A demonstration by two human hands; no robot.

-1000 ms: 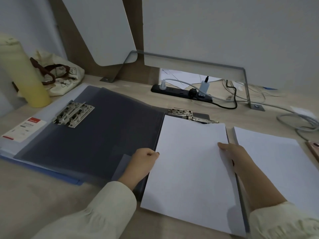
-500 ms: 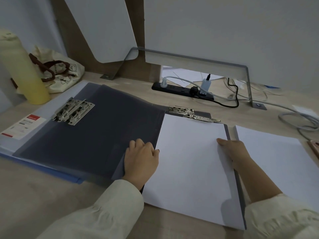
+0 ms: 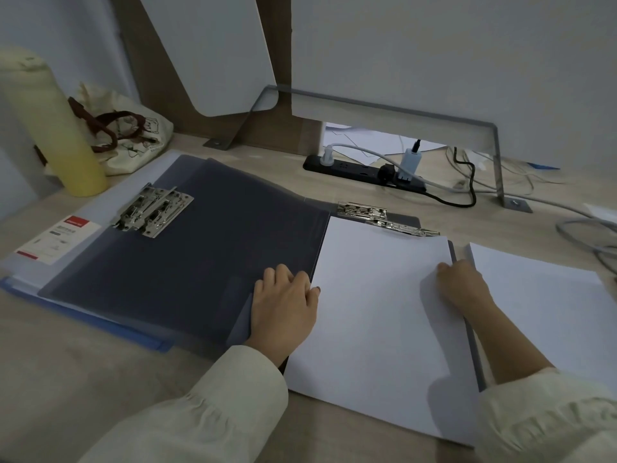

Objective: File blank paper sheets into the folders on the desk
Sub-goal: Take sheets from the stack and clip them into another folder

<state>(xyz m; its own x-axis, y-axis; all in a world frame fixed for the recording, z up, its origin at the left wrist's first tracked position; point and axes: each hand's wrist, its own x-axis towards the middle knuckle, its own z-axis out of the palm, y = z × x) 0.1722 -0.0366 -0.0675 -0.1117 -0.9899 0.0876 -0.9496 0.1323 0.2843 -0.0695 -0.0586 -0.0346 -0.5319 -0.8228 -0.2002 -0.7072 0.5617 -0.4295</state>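
A dark grey folder [image 3: 200,262] lies open on the desk, its metal clip [image 3: 384,218] at the top of the right half. A blank sheet [image 3: 377,322] lies on that right half, its top edge just below the clip. My left hand [image 3: 283,305] rests flat on the folder's spine, thumb touching the sheet's left edge. My right hand [image 3: 462,285] presses on the sheet's right edge, fingers curled. A stack of blank paper [image 3: 547,309] lies to the right. A light blue folder [image 3: 66,235] with its own clip [image 3: 153,212] lies under the grey cover.
A yellow bottle [image 3: 50,128] and a cloth bag [image 3: 133,138] stand at the back left. A black power strip [image 3: 364,172] with plugs and cables [image 3: 587,228] runs along the back under a metal bracket [image 3: 494,145].
My left hand turned from gripping the sheet's left edge to lying flat on the folder spine. The sheet slid up toward the clip. My right hand stayed at the sheet's right edge.
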